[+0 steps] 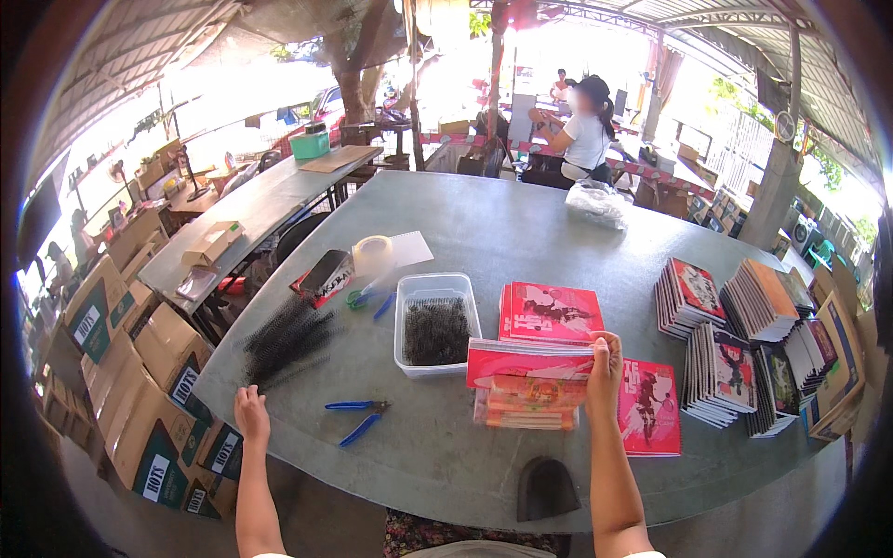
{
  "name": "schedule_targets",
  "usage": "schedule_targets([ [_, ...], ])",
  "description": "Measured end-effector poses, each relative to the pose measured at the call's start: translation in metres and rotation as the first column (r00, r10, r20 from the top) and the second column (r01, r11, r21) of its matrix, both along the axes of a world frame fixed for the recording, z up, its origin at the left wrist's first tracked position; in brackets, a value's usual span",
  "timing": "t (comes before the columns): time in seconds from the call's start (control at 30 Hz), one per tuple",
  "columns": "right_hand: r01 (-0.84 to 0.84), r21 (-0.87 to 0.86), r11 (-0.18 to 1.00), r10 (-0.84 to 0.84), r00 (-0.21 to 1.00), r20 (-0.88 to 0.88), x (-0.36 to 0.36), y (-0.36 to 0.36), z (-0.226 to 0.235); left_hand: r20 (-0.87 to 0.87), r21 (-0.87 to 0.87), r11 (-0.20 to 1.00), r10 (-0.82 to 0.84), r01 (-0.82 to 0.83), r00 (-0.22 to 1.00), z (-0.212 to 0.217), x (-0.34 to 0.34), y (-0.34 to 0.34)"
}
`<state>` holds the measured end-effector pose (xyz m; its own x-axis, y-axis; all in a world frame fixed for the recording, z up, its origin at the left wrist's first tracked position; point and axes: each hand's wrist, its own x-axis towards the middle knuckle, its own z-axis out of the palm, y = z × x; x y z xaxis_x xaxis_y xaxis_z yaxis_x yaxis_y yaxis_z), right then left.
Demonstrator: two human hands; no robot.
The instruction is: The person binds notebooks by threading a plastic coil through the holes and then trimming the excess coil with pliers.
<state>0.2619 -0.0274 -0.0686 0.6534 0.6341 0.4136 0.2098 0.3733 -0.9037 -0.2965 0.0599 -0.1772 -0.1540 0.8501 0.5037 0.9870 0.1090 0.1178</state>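
Note:
My right hand (604, 372) grips the right edge of a stack of red-covered booklets (526, 381) standing in front of me on the grey table (521, 223). My left hand (250, 412) rests with fingers apart on the table's near left edge, holding nothing, just below a pile of black wire spirals (286, 339). Blue-handled pliers (358, 417) lie between my two hands. A clear plastic tub (433, 323) filled with black spirals sits left of the booklets. More red booklets lie behind (551, 312) and to the right (649, 406) of the stack.
Several stacks of booklets (735, 339) line the table's right side. A tape roll (372, 254), scissors (365, 296) and a plastic bag (595, 200) lie farther back. Cardboard boxes (139, 391) crowd the floor at left. A person (581, 135) sits beyond the table. A dark object (547, 486) sits at the near edge.

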Motion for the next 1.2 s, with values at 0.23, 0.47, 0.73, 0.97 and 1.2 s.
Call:
schedule_targets([
  [0.23,-0.094,-0.086,0.992,0.085,0.990,-0.110,-0.005,-0.013,0.002,0.058,-0.074,0.996,0.049,-0.045,0.997,-0.005,-0.002,0.011],
  [0.47,0.048,0.081,0.996,-0.048,0.999,-0.010,-0.005,0.001,-0.011,0.003,-0.208,0.978,0.001,0.000,1.000,0.033,0.022,0.014],
  [0.73,0.221,0.311,0.924,-0.382,0.541,0.749,-0.043,-0.015,0.062,0.269,0.125,0.979,-0.187,0.159,0.945,0.053,0.037,0.010],
  [0.97,-0.044,-0.202,0.978,0.206,0.279,0.938,-0.101,0.017,0.047,0.914,0.310,0.923,-0.355,0.230,0.194,0.080,0.080,-0.062],
  [1.2,-0.016,-0.296,0.955,0.287,0.297,0.911,-0.110,0.013,0.053,0.673,0.596,0.803,-0.479,0.030,-0.564,0.096,0.047,-0.116],
])
